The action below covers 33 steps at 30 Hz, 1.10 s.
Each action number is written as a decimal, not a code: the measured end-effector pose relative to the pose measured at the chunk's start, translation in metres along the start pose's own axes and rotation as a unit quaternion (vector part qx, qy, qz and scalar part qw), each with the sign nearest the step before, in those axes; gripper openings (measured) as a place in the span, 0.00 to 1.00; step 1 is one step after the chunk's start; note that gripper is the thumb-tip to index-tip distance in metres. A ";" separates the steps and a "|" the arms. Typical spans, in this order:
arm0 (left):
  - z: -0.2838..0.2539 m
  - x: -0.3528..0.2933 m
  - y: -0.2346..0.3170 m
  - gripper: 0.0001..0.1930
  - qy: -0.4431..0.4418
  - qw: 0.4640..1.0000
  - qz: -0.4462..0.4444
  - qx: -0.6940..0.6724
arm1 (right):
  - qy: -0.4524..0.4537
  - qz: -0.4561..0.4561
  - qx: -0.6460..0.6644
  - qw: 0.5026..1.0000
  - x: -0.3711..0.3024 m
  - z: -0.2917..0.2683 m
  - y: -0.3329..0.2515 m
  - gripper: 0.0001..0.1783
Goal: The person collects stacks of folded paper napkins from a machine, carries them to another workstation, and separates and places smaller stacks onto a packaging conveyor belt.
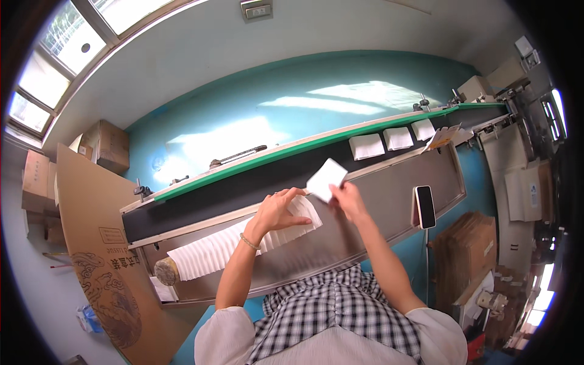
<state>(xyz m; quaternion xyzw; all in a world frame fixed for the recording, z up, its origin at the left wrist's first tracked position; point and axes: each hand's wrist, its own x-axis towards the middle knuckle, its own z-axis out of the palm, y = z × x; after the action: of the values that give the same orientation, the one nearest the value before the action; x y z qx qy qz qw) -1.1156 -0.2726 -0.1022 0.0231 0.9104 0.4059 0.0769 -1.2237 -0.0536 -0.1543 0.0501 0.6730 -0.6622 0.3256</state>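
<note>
A long row of white folded tissue stacks lies slantwise on the brown metal tabletop, with a round, rough-looking block at its left end. My left hand is over the right end of this row, its thumb and fingers spread apart. In my right hand is a white folded tissue stack, pinched at its lower right corner and tilted at the near edge of the black conveyor belt. Farther right along the belt sit three white tissue stacks, the nearest one being the leftmost.
A green rail runs along the belt's far side. A phone stands on a holder at the table's right front. A large cardboard sheet leans at the left. Flattened cartons stand at the right, and a cardboard piece lies by the belt.
</note>
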 end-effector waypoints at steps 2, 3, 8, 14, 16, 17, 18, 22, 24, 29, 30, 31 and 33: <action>0.001 0.001 -0.001 0.38 0.000 1.000 0.001 0.003 | -0.009 0.026 0.133 0.991 0.018 0.003 -0.005 0.19; 0.002 0.002 -0.002 0.38 0.001 1.000 -0.001 0.005 | -0.010 0.035 0.055 0.998 0.017 0.007 0.001 0.20; -0.002 -0.003 -0.002 0.41 0.011 1.000 0.002 0.007 | -0.085 -0.157 -0.239 0.954 -0.041 0.047 0.005 0.25; -0.002 -0.016 -0.006 0.40 0.011 0.998 -0.010 0.066 | -0.117 -0.013 -0.104 0.988 -0.030 0.013 0.021 0.17; -0.003 -0.017 -0.006 0.40 0.012 0.998 -0.013 0.061 | -0.124 0.007 -0.161 0.979 -0.028 0.009 0.007 0.14; -0.003 -0.015 -0.003 0.40 0.009 0.998 -0.012 0.057 | -0.079 -0.003 -0.083 0.993 -0.016 0.007 0.006 0.14; -0.002 -0.014 -0.001 0.40 0.007 0.998 -0.007 0.057 | -0.034 -0.014 -0.004 0.999 -0.003 0.007 0.005 0.14; -0.001 -0.015 -0.010 0.40 0.005 0.998 -0.008 0.059 | -0.015 0.019 0.040 0.999 0.006 0.029 0.000 0.21; 0.003 -0.013 -0.009 0.41 -0.003 0.999 -0.015 0.052 | -0.067 -0.165 -0.189 0.966 -0.012 0.035 0.035 0.23; -0.003 -0.022 -0.006 0.43 0.033 0.997 0.011 0.065 | -0.107 -0.127 -0.134 0.977 -0.038 0.048 0.028 0.22; -0.004 -0.025 -0.007 0.42 0.032 0.996 0.009 0.079 | -0.113 -0.089 -0.115 0.983 -0.039 0.040 0.030 0.20; -0.007 -0.027 -0.007 0.42 0.034 0.996 0.009 0.079 | -0.119 -0.051 -0.097 0.987 -0.037 0.032 0.030 0.18; -0.009 -0.032 -0.011 0.40 0.010 0.998 -0.037 0.059 | -0.129 0.049 -0.163 0.977 -0.042 0.031 0.012 0.15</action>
<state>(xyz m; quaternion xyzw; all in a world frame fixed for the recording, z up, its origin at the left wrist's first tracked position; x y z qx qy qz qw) -1.0847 -0.2898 -0.1003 -0.0098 0.9336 0.3487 0.0814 -1.1734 -0.0651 -0.1404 -0.0568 0.7209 -0.5277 0.4457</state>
